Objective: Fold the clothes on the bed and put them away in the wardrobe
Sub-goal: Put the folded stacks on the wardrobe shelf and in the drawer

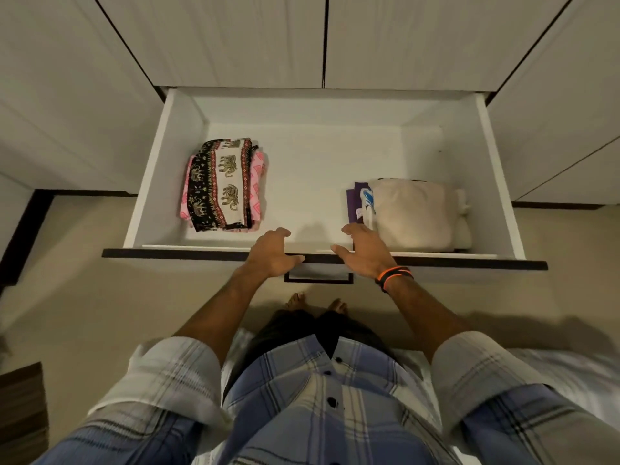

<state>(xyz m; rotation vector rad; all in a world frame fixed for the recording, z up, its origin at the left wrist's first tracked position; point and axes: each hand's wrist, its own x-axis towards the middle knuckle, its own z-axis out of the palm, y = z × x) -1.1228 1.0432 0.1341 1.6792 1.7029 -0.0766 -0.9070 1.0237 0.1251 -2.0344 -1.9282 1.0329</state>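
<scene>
A white wardrobe drawer (157,182) is pulled out below me. In its left part lies a folded stack topped by an elephant-print cloth (223,186) over a pink patterned one. In its right part a folded beige garment (414,213) rests on purple and white pieces (355,203). My left hand (273,253) and my right hand (364,251) hover over the drawer's front edge, above the dark handle (318,280). Both hands have spread fingers and hold nothing.
Closed white wardrobe doors (235,38) rise behind the drawer and to both sides. The beige floor (100,297) lies below, with my bare feet under the handle. A brown mat corner (20,407) is at lower left, and white bedding (570,374) at lower right.
</scene>
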